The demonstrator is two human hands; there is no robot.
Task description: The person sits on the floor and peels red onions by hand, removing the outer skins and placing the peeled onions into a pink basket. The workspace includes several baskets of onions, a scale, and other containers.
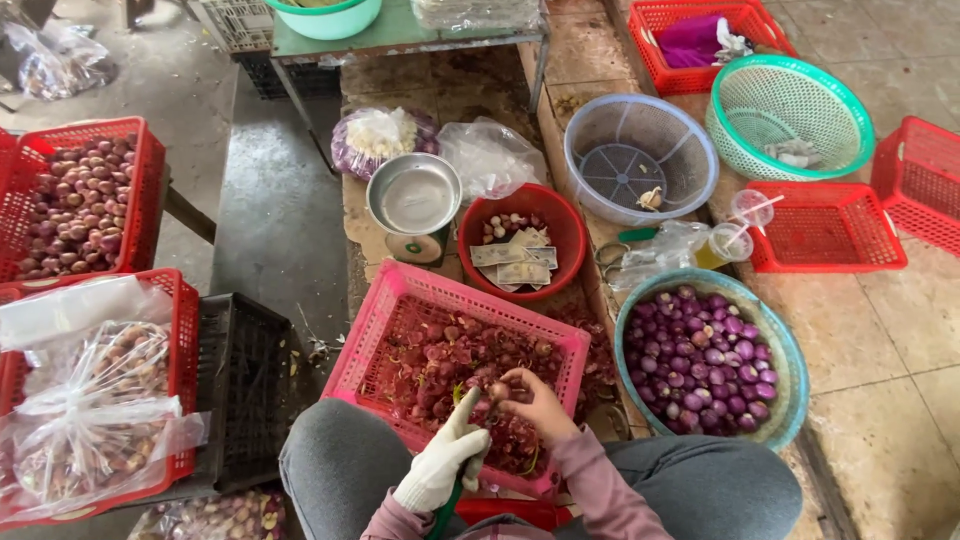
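Note:
My left hand (442, 465) wears a white glove and is shut on a small tool with a green handle, its tip at a small shallot (497, 391). My bare right hand (541, 406) grips that shallot with the fingertips. Both hands hover over the near side of a pink basket (398, 318) filled with reddish shallot skins. My knees in grey trousers frame the basket's front edge.
A teal basin (791, 363) of peeled purple shallots sits at the right. Behind are a red bowl (570, 232) with banknotes, a metal scale pan (413, 195) and several empty baskets. Red crates (146, 180) of unpeeled shallots and a black crate (245, 380) stand at the left.

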